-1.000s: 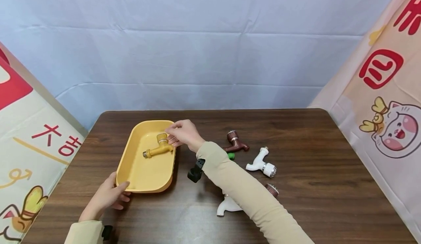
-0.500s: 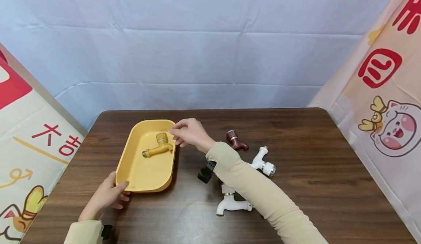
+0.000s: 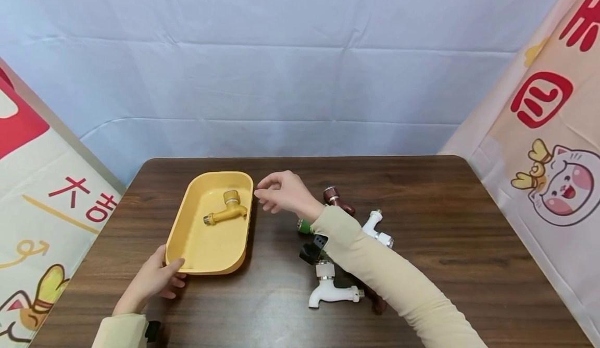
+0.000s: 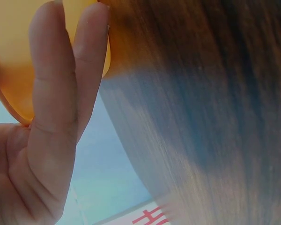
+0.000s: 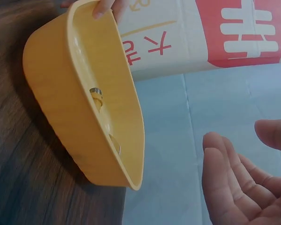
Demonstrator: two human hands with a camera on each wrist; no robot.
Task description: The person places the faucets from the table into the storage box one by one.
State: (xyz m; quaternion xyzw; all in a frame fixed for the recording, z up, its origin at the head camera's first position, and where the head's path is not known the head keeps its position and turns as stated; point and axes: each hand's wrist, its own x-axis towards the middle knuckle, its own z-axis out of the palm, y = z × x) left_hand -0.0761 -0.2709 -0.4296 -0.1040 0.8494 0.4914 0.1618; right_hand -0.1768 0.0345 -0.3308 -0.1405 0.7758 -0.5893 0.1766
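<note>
A yellow tray [image 3: 213, 251] stands on the left part of the table. Inside it lies a yellow faucet [image 3: 228, 212] with a metal threaded end; the right wrist view shows only bits of this faucet [image 5: 97, 101] past the tray wall. My left hand [image 3: 152, 279] holds the tray's near left corner, thumb over the rim and fingers outside, as the left wrist view shows of the hand [image 4: 54, 93]. Just right of the tray's far right rim hovers my right hand [image 3: 287, 194], thumb apart from the fingers and nothing held.
Right of the tray lie a white faucet [image 3: 330, 290], another white faucet [image 3: 372, 224], a brown faucet [image 3: 332, 196] and a green one [image 3: 304, 226]. My right sleeve [image 3: 389, 264] covers parts of them and of a dark brown faucet [image 3: 378, 303].
My right hand has drawn back to the right, from over the tray's rim beside the yellow faucet to outside the tray. Neither the faucet, the tray nor my left hand has visibly moved.
</note>
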